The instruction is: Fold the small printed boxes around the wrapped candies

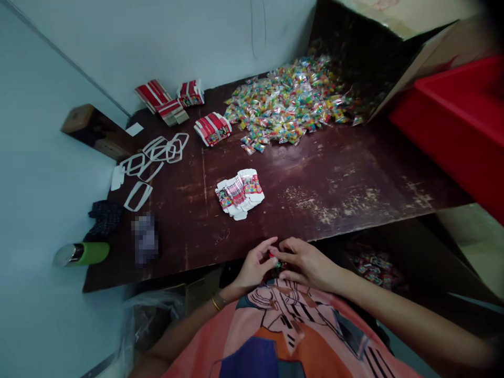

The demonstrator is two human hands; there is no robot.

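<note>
Just in front of my body, at the table's near edge, both hands meet around a small printed carton [279,264] in red and green, mostly covered by fingers. My left hand [252,266] pinches its left side between thumb and fingers. From the other side, my right hand [309,261] has its index finger and thumb closed about the carton. Beyond them lies a fanned stack of flat printed cartons [239,193] with white flaps. A large heap of small clear packets of colourful pieces [291,102] spreads at the back of the table.
Banded carton bundles [212,128] and white strap loops [151,157] lie at the left. A green bottle [92,253] lies at the left edge. A red bin [452,121] and cardboard box [417,58] stand right. Below the table, more printed cartons [376,268] fill a box.
</note>
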